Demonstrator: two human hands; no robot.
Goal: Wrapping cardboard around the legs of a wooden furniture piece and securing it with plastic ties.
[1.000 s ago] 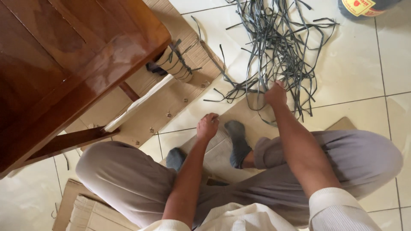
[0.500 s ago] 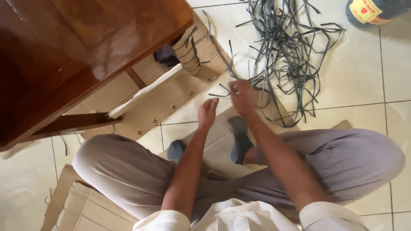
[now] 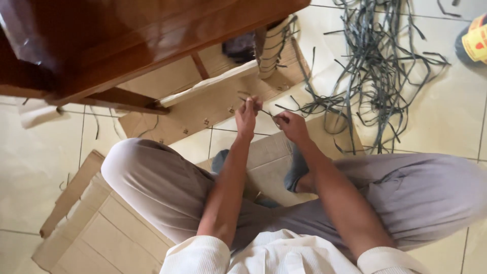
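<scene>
I sit cross-legged on flattened cardboard (image 3: 101,233) on a tiled floor. My left hand (image 3: 248,114) and my right hand (image 3: 290,124) are close together in front of my knees, both pinching one thin dark grey strip (image 3: 268,113) that runs between them. A tangled heap of the same grey strips (image 3: 375,66) lies on the floor just beyond my right hand. A cardboard flap with small metal studs (image 3: 203,109) lies right under my left hand.
A glossy brown wooden table (image 3: 127,40) overhangs at upper left, its legs near the cardboard. A bundle wrapped in strips (image 3: 271,48) leans by the table. A yellow and blue container (image 3: 474,43) sits at the far right edge. Pale floor tiles (image 3: 441,122) lie at right.
My right hand came back from the strip heap toward my left hand, bringing a strip. Both hands now meet and hold it. The view shifted slightly left.
</scene>
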